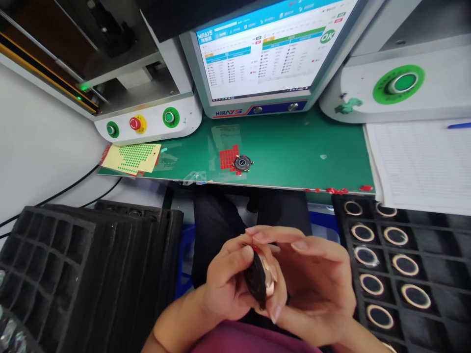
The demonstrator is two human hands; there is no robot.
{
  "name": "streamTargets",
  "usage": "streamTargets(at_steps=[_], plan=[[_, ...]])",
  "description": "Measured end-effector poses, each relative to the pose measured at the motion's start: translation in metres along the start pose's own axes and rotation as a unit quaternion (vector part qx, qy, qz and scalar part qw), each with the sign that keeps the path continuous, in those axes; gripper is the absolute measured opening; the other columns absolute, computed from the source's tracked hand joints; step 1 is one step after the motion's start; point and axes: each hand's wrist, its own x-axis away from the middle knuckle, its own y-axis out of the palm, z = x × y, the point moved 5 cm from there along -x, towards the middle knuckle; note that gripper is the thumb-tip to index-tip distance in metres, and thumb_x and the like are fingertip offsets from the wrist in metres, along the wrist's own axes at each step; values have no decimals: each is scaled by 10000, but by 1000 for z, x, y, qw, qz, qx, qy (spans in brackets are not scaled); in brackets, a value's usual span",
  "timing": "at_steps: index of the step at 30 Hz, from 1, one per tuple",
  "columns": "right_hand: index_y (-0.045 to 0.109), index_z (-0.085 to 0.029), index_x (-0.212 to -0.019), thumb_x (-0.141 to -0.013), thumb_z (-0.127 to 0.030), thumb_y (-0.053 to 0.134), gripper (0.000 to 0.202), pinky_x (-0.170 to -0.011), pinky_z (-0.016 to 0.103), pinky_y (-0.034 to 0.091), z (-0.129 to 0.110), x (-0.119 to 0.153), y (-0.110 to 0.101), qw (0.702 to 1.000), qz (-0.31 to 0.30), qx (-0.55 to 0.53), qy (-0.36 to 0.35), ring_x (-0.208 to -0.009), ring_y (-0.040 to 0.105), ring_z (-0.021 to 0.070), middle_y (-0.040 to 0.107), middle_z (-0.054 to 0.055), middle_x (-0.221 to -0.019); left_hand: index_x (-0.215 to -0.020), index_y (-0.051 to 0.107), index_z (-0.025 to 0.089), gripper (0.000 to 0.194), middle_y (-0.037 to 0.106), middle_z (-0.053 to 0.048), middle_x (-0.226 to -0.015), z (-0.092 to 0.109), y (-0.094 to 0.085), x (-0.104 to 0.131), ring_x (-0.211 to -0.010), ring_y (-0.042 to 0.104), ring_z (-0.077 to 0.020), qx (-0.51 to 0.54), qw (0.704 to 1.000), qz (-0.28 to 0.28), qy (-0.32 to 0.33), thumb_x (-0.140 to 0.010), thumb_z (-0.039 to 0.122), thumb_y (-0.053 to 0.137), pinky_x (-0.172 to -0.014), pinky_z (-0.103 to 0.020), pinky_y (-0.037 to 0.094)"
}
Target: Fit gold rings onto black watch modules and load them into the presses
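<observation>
Held on edge above my lap is a round watch body [259, 278], black on one side and rose gold on the other. My left hand [231, 277] grips it between thumb and fingers. Around its gold side curves my right hand [312, 284], fingertips meeting near the top edge, where a bit of red shows. Part of the watch body is hidden by the fingers. A second round black watch part [243, 163] lies on the green bench, partly over a sheet of red stickers [227, 158].
A screen [265, 54] stands behind the green bench [287, 147], between machines with green buttons. At right, a black foam tray [434, 245] holds several round watch parts below papers [423, 162]. Stacked foam trays [121, 274] stand at left. A yellow sticker sheet [136, 158] lies on the bench.
</observation>
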Motion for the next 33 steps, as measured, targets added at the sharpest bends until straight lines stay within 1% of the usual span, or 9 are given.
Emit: streamTargets(at_steps=[4,9,14,19,21,25,27,31,33], plan=[[437,-211,-1420,-738,-119,798,778,-1004,423,563,-2,-3,-3,999,-1,25,-21,-1159,648,259,669,123,-1216,-824,615,83,394,560,-26,-550,-2,-2,0,-332,386,-55,-11,1000,-25,-13,-997,365,400,-311,-130,268],[421,-232,-1435,-765,-179,808,776,-947,437,598,-2,-7,-5,997,-6,58,-56,-1089,683,255,698,114,-1148,-764,601,97,425,525,-8,-520,-1,-1,-4,-325,331,-46,-41,999,-16,3,-1010,367,384,-347,-143,287],[387,-229,-1445,-820,-159,757,729,-1019,451,559,2,-8,-7,998,-6,40,-57,-1184,648,260,673,123,-1225,-793,606,98,414,509,1,-531,2,1,-11,-346,356,-47,-47,998,-33,9,-1026,329,352,-344,-125,285],[330,-228,-1478,-837,-160,747,767,-1082,407,515,10,-11,-11,999,0,19,-38,-1263,597,237,638,106,-1277,-793,592,104,392,491,9,-516,6,-5,-23,-344,362,-50,-51,999,-18,-1,-1016,346,378,-336,-125,285],[343,-217,-1477,-821,-168,770,784,-1082,390,517,13,-13,-12,999,9,17,-36,-1247,605,228,640,101,-1250,-793,587,105,392,479,12,-518,6,-5,-27,-344,358,-48,-53,998,-18,-5,-1016,349,377,-339,-124,288],[414,-186,-1434,-755,-104,807,789,-1070,353,526,12,-14,-14,999,24,12,-42,-1169,628,209,626,92,-1209,-770,586,104,415,460,11,-534,4,-1,-27,-358,357,-41,-46,999,-21,-2,-1025,325,344,-342,-107,289],[436,-185,-1410,-757,-112,805,754,-1052,366,534,10,-14,-13,999,17,7,-31,-1151,621,217,613,93,-1202,-761,588,103,439,456,10,-539,3,0,-25,-361,349,-39,-44,999,-18,1,-1029,331,327,-340,-101,286],[461,-188,-1383,-843,-209,743,610,-1005,428,548,9,-15,-10,999,-17,29,-15,-1133,610,253,602,118,-1186,-783,594,102,423,467,4,-556,4,2,-20,-377,356,-40,-39,999,-28,1,-1029,336,342,-332,-96,257],[462,-184,-1376,-860,-191,714,574,-1016,439,536,10,-16,-8,999,-26,29,-24,-1142,602,256,595,124,-1188,-812,593,108,389,464,10,-549,7,1,-20,-379,345,-43,-39,999,-22,5,-1026,332,358,-334,-100,249]])
